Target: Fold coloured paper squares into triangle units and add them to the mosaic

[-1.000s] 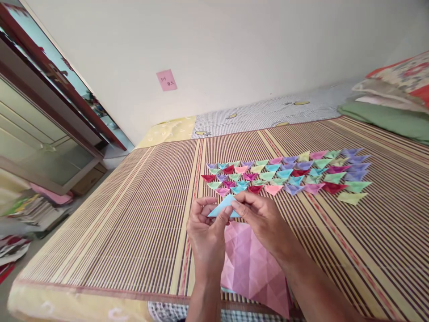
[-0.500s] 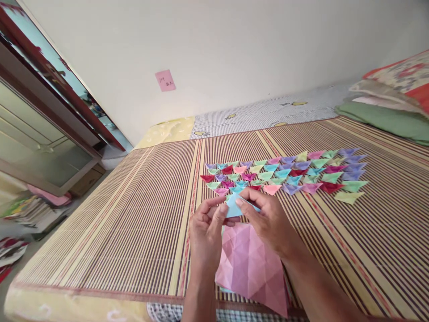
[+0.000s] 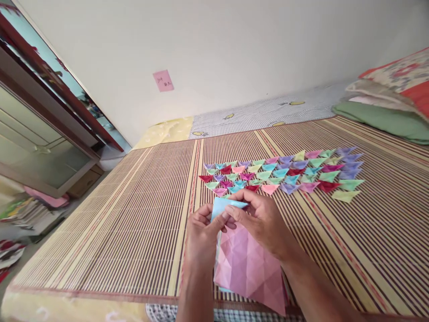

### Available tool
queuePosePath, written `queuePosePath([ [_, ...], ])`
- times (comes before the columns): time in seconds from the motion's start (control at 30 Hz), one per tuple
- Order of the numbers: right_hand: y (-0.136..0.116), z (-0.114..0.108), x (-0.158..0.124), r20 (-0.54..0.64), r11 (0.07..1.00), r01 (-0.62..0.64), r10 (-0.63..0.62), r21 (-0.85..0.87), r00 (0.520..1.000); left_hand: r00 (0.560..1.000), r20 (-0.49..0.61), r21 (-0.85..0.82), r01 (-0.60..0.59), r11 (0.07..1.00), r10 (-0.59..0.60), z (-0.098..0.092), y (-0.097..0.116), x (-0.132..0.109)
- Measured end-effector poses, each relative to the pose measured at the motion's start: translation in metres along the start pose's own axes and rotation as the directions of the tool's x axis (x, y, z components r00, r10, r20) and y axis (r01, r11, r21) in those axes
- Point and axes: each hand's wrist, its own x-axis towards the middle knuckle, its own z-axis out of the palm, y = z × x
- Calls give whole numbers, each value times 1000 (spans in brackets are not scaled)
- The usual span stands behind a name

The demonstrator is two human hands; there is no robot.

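A light blue folded paper (image 3: 221, 205) is held between my two hands above the mat. My left hand (image 3: 203, 230) pinches its lower left part, thumb in front. My right hand (image 3: 259, 219) grips its right side, with the thumb on the front face and a pointed corner sticking out to the right. Below my hands lies a creased pink sheet (image 3: 250, 270) on top of other sheets. Beyond them, several small folded paper pieces (image 3: 264, 175) in many colours stand in rows.
The striped mat (image 3: 134, 223) covers the bed. Folded green bedding (image 3: 382, 120) and a patterned pillow (image 3: 402, 74) lie at the back right. A pink note (image 3: 163, 81) is on the wall. A glass-panelled door (image 3: 36, 138) stands at the left.
The blue paper has turned and shifted left, showing a longer flat top edge with its point to the right. Both hands have moved slightly with it, still gripping. The view has shifted a little.
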Motion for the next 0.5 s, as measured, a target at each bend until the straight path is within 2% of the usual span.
queuePosePath([
  [0.13,3,1,2,8,991,-55,55,125,998,999,-26,-113,17,993,-20,2,2,1],
  [0.33,3,4,1,37,969,-70,62,238,997,998,25,-160,57,985,-53,5,3,1],
  [0.4,3,3,0,10,976,-62,62,207,998,999,22,-167,43,985,-40,6,1,0],
  [0.5,4,-2,1,-92,997,-30,36,68,995,1000,2,-163,23,986,-23,7,-2,-1],
])
